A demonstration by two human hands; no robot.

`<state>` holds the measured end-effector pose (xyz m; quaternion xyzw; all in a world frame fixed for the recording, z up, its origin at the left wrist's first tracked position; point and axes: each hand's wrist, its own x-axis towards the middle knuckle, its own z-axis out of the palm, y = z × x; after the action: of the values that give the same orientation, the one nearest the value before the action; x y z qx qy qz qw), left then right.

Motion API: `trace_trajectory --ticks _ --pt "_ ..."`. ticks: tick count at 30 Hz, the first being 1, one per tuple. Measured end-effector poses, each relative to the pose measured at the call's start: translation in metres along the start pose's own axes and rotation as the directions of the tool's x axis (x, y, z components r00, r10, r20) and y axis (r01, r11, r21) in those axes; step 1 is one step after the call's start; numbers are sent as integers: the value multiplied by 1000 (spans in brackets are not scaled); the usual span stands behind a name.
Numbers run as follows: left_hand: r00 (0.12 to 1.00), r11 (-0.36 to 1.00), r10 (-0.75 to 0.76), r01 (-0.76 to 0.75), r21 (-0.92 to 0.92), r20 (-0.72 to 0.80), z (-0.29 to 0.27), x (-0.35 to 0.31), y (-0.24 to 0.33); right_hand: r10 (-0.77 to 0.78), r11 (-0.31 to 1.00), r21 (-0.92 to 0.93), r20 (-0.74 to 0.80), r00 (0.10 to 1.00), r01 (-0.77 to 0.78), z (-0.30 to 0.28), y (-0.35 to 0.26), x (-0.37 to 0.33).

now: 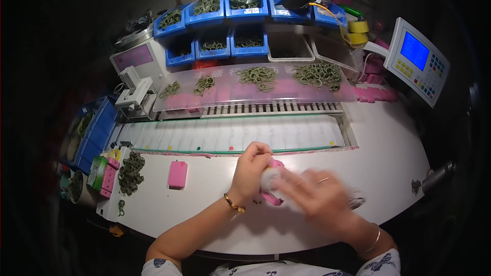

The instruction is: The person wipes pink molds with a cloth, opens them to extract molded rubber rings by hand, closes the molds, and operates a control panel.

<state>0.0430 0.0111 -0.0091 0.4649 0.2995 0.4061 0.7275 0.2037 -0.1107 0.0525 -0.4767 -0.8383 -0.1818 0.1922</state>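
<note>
My left hand (251, 169) grips a small pink block-shaped part (274, 196) just above the white table (378, 163), near the front edge of the conveyor. My right hand (319, 198) is blurred by motion and lies over the right side of that part, with something pale and white (269, 178) between the two hands. Whether my right hand holds that pale thing I cannot tell. A beaded bracelet is on my left wrist, a thin bangle on my right wrist.
Another pink block (177, 174) lies to the left, beside a pile of green rings (131, 171). A white segmented conveyor (230, 134) runs behind the hands. Green rings (317, 74) lie on a clear shelf, blue bins (207, 13) behind. A control panel (417, 60) stands at right.
</note>
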Motion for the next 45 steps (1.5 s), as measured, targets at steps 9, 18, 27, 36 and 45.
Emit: trace_trajectory --ticks 9,18,27,36,45 --pt "990 987 125 -118 107 -68 5 -11 8 50 999 -5 -89 995 -50 -8 -1 3" --pt "963 990 56 -86 -107 -262 -9 -10 19 196 980 -11 189 962 -197 8 18 -29" --pt "997 971 -47 33 -238 -53 -8 -18 17 189 942 220 276 942 -254 5 27 -22" --pt "915 915 402 -403 32 38 6 -34 -3 460 414 835 153 874 -364 27 -12 16" --pt "957 979 190 -169 -111 218 -14 -42 -1 463 554 788 -23 886 -269 31 -12 16"
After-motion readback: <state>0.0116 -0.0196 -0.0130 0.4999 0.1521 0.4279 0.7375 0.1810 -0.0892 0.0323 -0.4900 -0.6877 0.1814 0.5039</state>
